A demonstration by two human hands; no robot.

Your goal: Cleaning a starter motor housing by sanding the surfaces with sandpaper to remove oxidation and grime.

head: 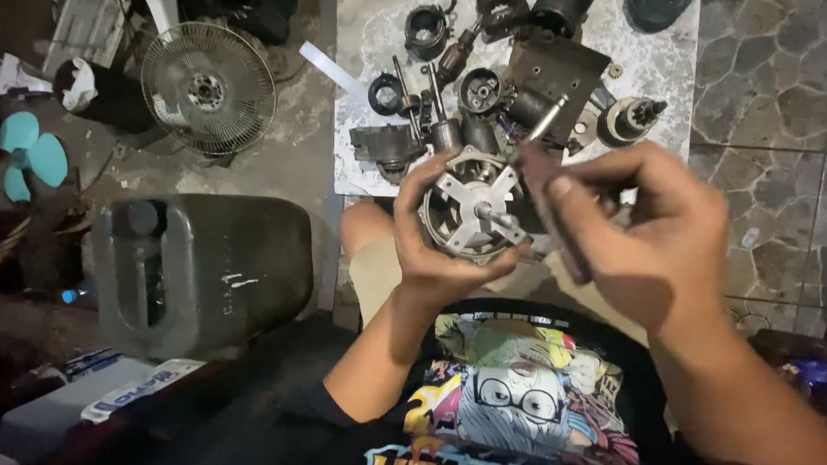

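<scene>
The right hand (655, 234) hides part of the slim tool (549, 117) it pinches, whose metal tip slants up and away. The left hand (436, 243) is curled around a round grey fan motor (470, 207), held above the lap, its cross-shaped bracket and short shaft facing the camera.

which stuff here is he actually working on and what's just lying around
In hand:
- round grey metal fan motor with cross-shaped bracket, cupped in left hand
- thin metal-tipped tool, gripped by right hand

Lying about:
- round wire fan guard
- dark grey plastic jerrycan
- teal fan blades
- loose motor parts on the marbled slab
</scene>
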